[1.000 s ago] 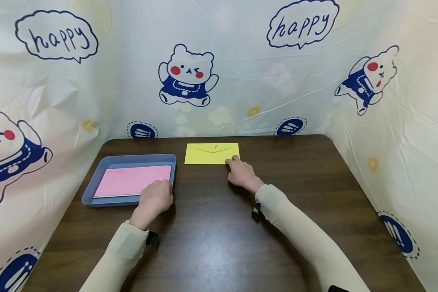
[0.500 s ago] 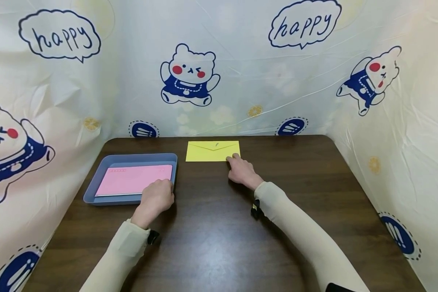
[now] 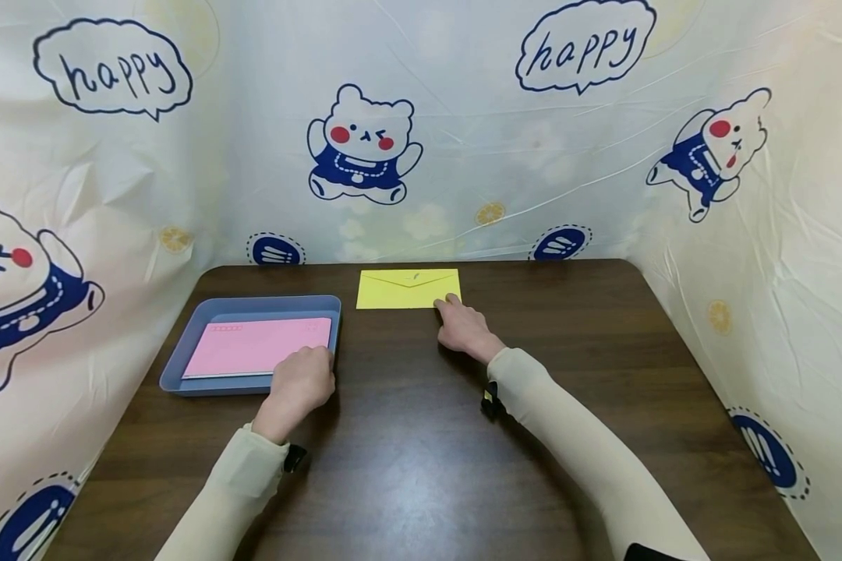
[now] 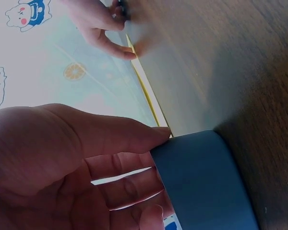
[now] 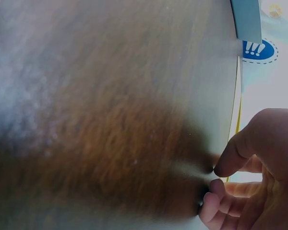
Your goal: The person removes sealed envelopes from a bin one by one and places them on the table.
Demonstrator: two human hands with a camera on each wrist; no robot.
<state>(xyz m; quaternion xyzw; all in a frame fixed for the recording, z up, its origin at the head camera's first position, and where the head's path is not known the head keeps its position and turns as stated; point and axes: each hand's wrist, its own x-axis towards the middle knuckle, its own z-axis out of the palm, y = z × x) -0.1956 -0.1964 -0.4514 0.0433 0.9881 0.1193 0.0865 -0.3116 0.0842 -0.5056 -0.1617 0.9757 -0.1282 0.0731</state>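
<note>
At the left of the table in the head view, a blue tray [image 3: 249,305] carries pink envelopes [image 3: 252,343]. The left hand [image 3: 300,388] grips the tray's right side near its front corner; in the left wrist view the hand's thumb lies along the rim of the tray [image 4: 204,177], with several fingers on the other side. A yellow envelope [image 3: 403,294] lies flat at the back middle, its flap side up. The right hand [image 3: 466,329] holds its front right corner between thumb and fingers, seen at the edge of the envelope [image 5: 236,105] in the right wrist view.
The dark wooden table [image 3: 407,467] stands before a printed curtain [image 3: 463,140] with bears and "happy" bubbles, which also borders it on both sides. A gap separates the tray from the yellow envelope.
The yellow envelope and the right hand have shifted slightly toward the table's back edge. The left hand stays on the tray, which has not visibly moved on the table.
</note>
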